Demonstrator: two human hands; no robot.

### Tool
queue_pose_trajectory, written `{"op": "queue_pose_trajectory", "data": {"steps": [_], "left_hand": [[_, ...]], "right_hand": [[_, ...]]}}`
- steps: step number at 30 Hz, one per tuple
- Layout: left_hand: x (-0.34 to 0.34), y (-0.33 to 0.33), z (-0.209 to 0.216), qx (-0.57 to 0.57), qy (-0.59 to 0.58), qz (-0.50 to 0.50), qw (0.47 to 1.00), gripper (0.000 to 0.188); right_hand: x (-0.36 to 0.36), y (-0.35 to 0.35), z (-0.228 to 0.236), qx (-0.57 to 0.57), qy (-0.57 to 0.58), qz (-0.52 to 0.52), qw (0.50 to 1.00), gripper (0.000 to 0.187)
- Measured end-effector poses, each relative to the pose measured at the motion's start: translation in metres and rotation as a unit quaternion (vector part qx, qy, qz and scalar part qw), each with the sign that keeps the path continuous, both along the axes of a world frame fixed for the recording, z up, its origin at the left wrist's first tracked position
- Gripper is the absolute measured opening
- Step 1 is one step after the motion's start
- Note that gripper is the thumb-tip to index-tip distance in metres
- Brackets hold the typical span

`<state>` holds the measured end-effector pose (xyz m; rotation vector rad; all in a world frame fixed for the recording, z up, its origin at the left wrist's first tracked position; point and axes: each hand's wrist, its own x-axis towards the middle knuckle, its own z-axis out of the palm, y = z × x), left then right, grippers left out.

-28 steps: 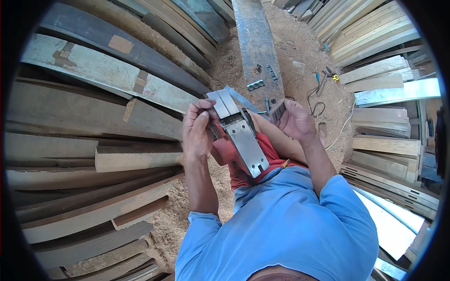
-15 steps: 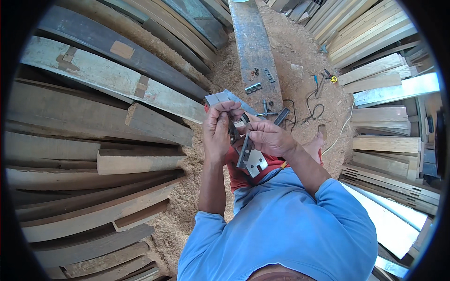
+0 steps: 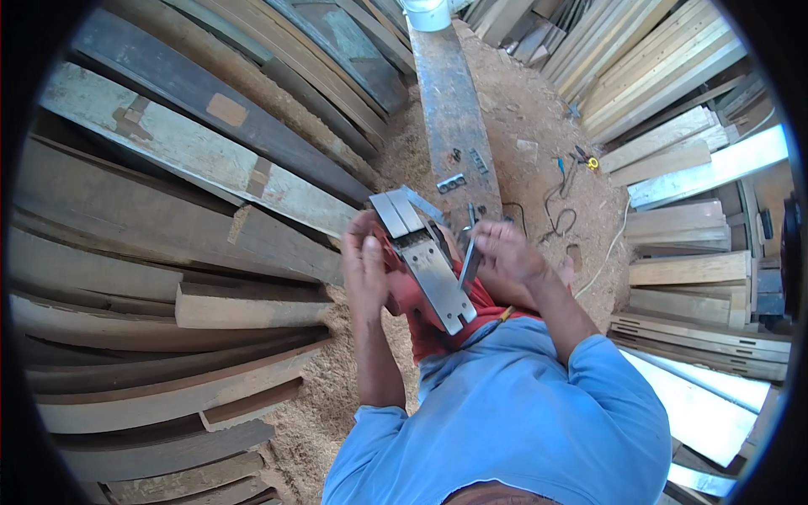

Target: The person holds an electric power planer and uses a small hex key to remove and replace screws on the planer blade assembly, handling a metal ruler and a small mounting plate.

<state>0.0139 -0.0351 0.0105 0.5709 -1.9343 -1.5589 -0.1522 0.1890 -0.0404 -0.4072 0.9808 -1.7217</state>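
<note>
An upturned electric planer (image 3: 436,282) with a red body rests over my lap, its bright metal sole facing up. My left hand (image 3: 366,273) lies along the planer's left side, fingers curled round its red body and thumb raised. On the other side, my right hand (image 3: 509,251) pinches a narrow flat metal bar (image 3: 469,271), which slants down beside the sole. Just beyond the hands, a T-shaped metal tool (image 3: 471,210) is partly hidden. A silver piece with round holes (image 3: 451,183) and small dark parts (image 3: 457,155) sit on a worn plank (image 3: 450,93).
A white bucket (image 3: 427,13) stands at the plank's far end. Stacked timber (image 3: 101,210) lines the left, with more boards (image 3: 690,269) at right. Wood shavings cover the floor (image 3: 316,404). A dark cable (image 3: 555,206) and yellow-handled tool (image 3: 592,162) lie at right.
My hands have drawn apart. The left has moved left and down to the planer's side, the dark part it held no longer visible. The right has shifted right with its bar, uncovering the sole.
</note>
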Motion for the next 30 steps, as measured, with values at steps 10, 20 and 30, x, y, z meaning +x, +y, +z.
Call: {"op": "queue_pose_trajectory", "data": {"steps": [10, 20, 30], "left_hand": [[0.003, -0.019, -0.049, -0.103, -0.278, 0.023, 0.955, 0.065], [0.004, -0.033, -0.031, -0.098, -0.407, -0.026, 0.908, 0.06], [0.004, -0.035, -0.048, -0.027, -0.346, -0.029, 0.937, 0.061]], "right_hand": [[-0.083, 0.024, -0.163, 0.313, 0.232, -0.121, 0.913, 0.023], [-0.094, 0.002, -0.184, 0.324, 0.25, -0.068, 0.91, 0.027], [-0.13, -0.049, -0.185, 0.336, 0.179, -0.081, 0.921, 0.024]]}}
